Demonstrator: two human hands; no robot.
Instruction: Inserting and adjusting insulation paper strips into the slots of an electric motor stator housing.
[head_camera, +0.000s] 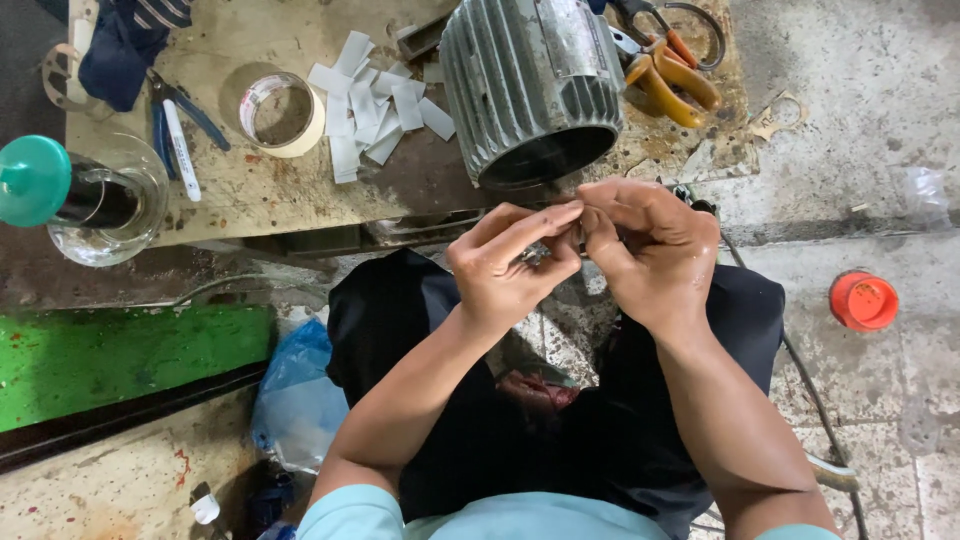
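Looking down from a head-worn camera, a seated person brings both bare hands together above the lap, just in front of the near edge of a low, stained workbench (250, 200). The left hand (505, 265) and the right hand (650, 250) meet fingertip to fingertip, pinching a small metal part (537, 253) between them. Both grips are narrow, closed on that part, which is mostly hidden by the fingers, so its exact shape cannot be told.

Judging by its size, the part is light, stiff and easy to drop; it seems best held as it is now, by its ends between thumb and forefinger of each hand.

On the workbench, at its near right corner, a grey ribbed motor housing (530, 85) lies on its side with its open mouth toward the person. Left of it sits a scatter of white paper slips (370, 110), then a roll of tape (280, 112) and blue-handled pliers (175, 120). At the left edge stands a clear glass jar (105, 215) with a teal-capped bottle (45, 180) in it. Orange-handled cutters (670, 80) lie at the far right corner. An orange cap (863, 301) rests on the concrete floor (880, 400) to the right.
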